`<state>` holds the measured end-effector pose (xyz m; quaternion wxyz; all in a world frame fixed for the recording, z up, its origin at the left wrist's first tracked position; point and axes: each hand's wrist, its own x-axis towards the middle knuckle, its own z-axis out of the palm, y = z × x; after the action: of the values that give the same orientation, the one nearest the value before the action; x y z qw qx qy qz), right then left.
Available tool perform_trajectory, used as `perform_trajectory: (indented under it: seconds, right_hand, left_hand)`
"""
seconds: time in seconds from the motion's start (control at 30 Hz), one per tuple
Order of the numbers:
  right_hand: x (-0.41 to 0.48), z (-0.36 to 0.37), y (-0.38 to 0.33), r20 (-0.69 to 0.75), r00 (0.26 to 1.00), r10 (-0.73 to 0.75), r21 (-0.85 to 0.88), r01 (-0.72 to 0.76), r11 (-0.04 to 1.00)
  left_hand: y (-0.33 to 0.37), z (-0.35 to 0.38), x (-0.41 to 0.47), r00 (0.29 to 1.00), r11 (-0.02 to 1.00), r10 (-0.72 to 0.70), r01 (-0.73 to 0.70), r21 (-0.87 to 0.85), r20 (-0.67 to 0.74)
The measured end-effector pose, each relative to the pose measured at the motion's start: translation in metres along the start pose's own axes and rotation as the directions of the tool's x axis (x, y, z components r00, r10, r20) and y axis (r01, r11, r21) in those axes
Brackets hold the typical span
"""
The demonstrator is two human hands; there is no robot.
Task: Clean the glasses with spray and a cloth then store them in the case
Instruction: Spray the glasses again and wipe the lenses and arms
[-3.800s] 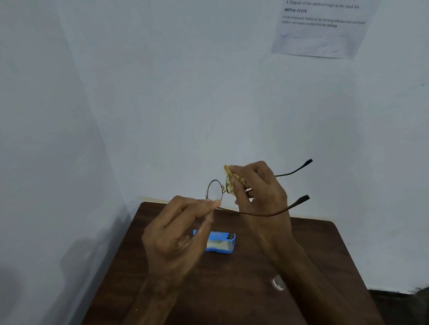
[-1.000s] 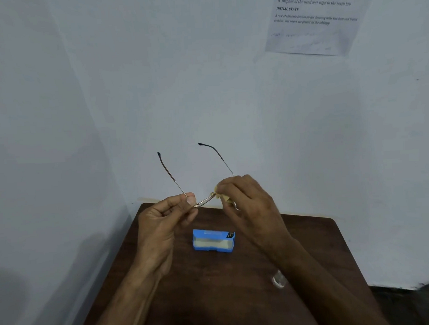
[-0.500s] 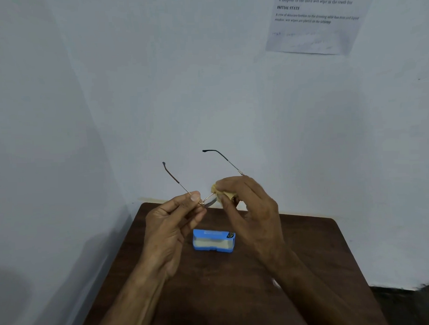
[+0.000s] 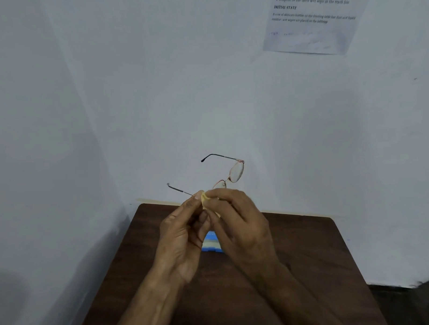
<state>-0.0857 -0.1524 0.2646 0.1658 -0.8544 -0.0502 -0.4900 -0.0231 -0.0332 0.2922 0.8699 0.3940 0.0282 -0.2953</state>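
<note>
Thin-framed glasses are held up over the back of the brown table, temples unfolded and pointing left. My left hand pinches the lower lens end of the frame. My right hand presses a small yellow cloth on that lower lens, which is hidden by my fingers. The upper lens is bare and clear of both hands. The blue and white case lies on the table, mostly hidden behind my hands. No spray bottle shows.
The table stands in a corner of pale walls, with a wall close on the left. A printed paper sheet hangs on the back wall at upper right. A dark floor strip shows at lower right.
The glasses have turned so one lens now stands up at the right and the temples point left. My hands have come together and now cover most of the case.
</note>
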Motion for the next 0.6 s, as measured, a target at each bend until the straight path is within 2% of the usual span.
perform_trajectory:
  seconds: [0.17, 0.3, 0.47, 0.6]
  right_hand:
    - [0.004, -0.005, 0.010, -0.078, 0.987, 0.138, 0.022, -0.137, 0.990]
    - [0.004, -0.006, 0.008, -0.056, 0.983, 0.176, 0.064, -0.173, 0.983]
    - [0.014, -0.006, 0.011, -0.115, 0.878, 0.464, 0.280, -0.419, 0.863]
    - [0.017, -0.005, 0.008, -0.116, 0.852, 0.511, 0.366, -0.441, 0.819]
  left_hand:
    - [0.001, 0.006, -0.006, 0.999, 0.994, -0.032, 0.034, -0.104, 0.016]
    - [0.003, 0.009, -0.006, 0.999, 0.994, -0.030, 0.032, -0.107, 0.020]
    - [0.000, 0.012, -0.009, 0.999, 0.992, -0.029, 0.031, -0.120, 0.012]
    - [0.000, 0.011, -0.011, 1.000, 0.996, -0.004, 0.006, -0.084, 0.025]
